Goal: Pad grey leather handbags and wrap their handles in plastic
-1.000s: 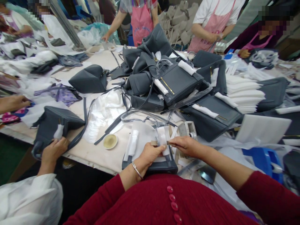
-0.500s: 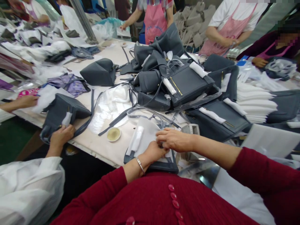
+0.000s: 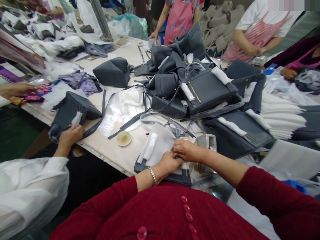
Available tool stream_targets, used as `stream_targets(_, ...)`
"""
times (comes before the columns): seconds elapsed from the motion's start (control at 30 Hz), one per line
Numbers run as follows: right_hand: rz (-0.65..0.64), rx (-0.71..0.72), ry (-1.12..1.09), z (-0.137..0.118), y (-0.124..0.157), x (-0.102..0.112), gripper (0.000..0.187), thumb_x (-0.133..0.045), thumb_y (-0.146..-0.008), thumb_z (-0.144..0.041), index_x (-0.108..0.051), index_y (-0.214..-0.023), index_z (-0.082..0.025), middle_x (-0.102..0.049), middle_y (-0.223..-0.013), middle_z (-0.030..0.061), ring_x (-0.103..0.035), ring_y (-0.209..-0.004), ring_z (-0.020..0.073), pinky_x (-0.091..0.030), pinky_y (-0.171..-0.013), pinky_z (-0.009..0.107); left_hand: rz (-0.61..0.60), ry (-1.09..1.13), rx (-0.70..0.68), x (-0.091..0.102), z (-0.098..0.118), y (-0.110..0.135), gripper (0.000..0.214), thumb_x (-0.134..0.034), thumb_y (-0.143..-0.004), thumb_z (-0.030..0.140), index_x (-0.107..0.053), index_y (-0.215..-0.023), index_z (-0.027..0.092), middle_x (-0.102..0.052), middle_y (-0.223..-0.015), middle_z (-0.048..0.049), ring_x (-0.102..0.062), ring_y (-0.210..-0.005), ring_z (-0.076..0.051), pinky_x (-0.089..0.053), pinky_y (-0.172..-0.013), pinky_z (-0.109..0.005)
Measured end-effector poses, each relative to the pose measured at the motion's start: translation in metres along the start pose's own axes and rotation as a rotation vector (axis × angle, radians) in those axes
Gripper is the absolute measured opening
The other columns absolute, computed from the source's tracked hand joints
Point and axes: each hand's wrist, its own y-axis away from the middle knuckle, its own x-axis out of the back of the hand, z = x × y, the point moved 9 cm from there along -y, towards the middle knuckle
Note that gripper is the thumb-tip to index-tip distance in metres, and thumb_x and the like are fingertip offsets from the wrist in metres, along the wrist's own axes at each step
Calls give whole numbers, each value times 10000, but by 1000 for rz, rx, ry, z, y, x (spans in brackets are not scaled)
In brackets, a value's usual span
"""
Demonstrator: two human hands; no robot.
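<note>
Seen from the head camera, the left hand [image 3: 170, 163] and right hand [image 3: 186, 150] meet at 6 o'clock on the tabletop [image 3: 107, 151]. Both are curled tight, fingertips pinching a white wrap [image 3: 185, 165] on the grey handbag [image 3: 172, 178], which lies flat at the near edge. I'd pin the bag with the left and press the wrap snug, without creases. A grey dispenser [image 3: 206, 141] sits at the right hand's 2 o'clock. At 9, a co-worker's hand [image 3: 71, 136] grips another bag [image 3: 75, 110].

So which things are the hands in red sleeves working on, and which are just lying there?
Worked on: the nearest grey handbag, under the left hand and right hand; the white wrapping paper on it.

Lying about: round dish; pile of grey handbags; stack of white sheets; loose grey strap.
</note>
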Motion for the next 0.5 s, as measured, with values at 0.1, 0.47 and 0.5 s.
stream_targets(0.1, 141, -20, 26, -3, 6, 1, 279, -450, -957, -275, -612, -755, -171, -612, -747, 78, -533, -760, 182, -406, -738, 323, 0, -50, 22, 1, -3, -3, 147, -631, -709, 265, -652, -612, 156, -591, -533, 10, -519, -550, -130, -383, -526, -228)
stream_targets(0.47, 852, -995, -583, 63, 125, -20, 457, -483, -896, -526, -581, -1168, -172, -649, -1083, 126, -615, -936, 240, -503, -801, 387, 21, -47, 186, 4, -15, 1, 246, -648, -718, 351, -641, -600, 134, -633, -572, -36, -562, -517, -145, -381, -464, -224)
stream_targets(0.5, 759, -1039, -732, 63, 128, -40, 483, -495, -880, -548, -598, -1149, -160, -667, -1024, 114, -626, -876, 231, -510, -743, 360, 18, -62, 181, 4, -15, 1, 253, -648, -722, 358, -644, -604, 134, -635, -576, -37, -564, -524, -146, -381, -468, -225)
